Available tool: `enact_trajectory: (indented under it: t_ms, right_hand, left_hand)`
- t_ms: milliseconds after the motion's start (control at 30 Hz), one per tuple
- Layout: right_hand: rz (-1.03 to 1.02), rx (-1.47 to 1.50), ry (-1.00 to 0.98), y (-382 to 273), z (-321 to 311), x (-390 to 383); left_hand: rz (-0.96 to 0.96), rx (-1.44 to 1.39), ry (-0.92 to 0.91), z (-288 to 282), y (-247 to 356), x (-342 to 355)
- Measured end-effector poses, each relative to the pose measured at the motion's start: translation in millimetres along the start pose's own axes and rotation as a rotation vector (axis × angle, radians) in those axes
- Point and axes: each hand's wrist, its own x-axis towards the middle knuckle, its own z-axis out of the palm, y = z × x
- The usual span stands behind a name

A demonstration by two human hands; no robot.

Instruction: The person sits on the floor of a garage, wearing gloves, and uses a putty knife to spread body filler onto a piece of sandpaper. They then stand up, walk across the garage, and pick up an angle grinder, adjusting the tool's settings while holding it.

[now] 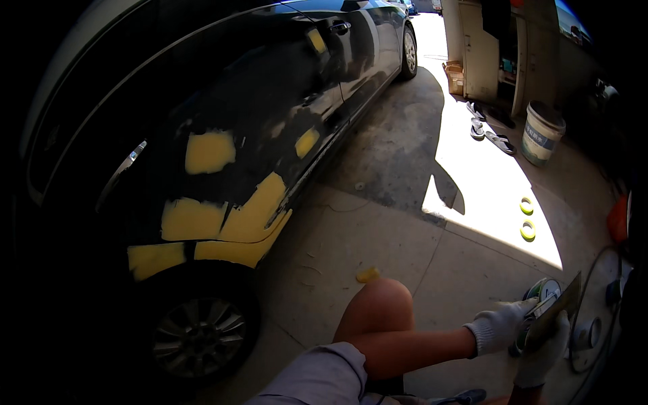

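My gloved left hand (499, 322) reaches across my bent leg to the lower right, gripping a narrow pale tool (543, 305) against a flat dark plate (561, 304). My gloved right hand (545, 354) grips that plate from below. Behind them is a round tin (538, 289), partly hidden. To the left stands a black car (256, 88) with several smooth yellow filler patches (209, 152) on its body and a wheel (199, 335) below them. A small yellow piece (368, 273) lies on the floor beyond my knee.
Two tape rolls (528, 231), sandals (500, 143) and a lidded bucket (540, 133) sit to the right on the concrete floor (364, 229). Cabinets (479, 54) and a cardboard box (453, 76) stand farther back. A red object (617, 218) and cables are at the right edge.
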Motion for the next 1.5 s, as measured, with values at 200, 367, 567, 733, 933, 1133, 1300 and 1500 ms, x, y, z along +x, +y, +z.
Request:
enact_trajectory:
  t_ms: [200,367,567,733,933,1133,1300,1500]
  right_hand:
    - [-0.176,-0.04,0.215,-22,-46,28]
    - [-0.13,-0.042,0.113,-21,-45,25]
    - [0.141,-0.762,-0.4,-21,-29,10]
    - [-0.032,-1.833,-0.349,-11,-27,20]
    - [-0.829,-1.173,-0.025,5,-14,5]
    - [0.175,-1.718,-0.362,12,-20,25]
    - [0.249,-0.669,-0.161,7,-34,23]
    - [0.373,0.094,-0.174,-9,-18,11]
  left_hand:
    - [-0.204,-0.511,0.225,-96,80,3]
    - [-0.465,-1.056,0.561,-111,87,11]
    - [-0.391,-0.933,0.554,-97,77,16]
    - [-0.231,-0.549,0.55,-105,84,12]
    - [-0.025,0.26,0.179,-81,81,-3]
    - [-0.121,-0.128,0.314,-113,83,-5]
    - [0.41,0.286,0.205,-119,93,5]
    - [0.592,0.561,-0.096,-104,82,-4]
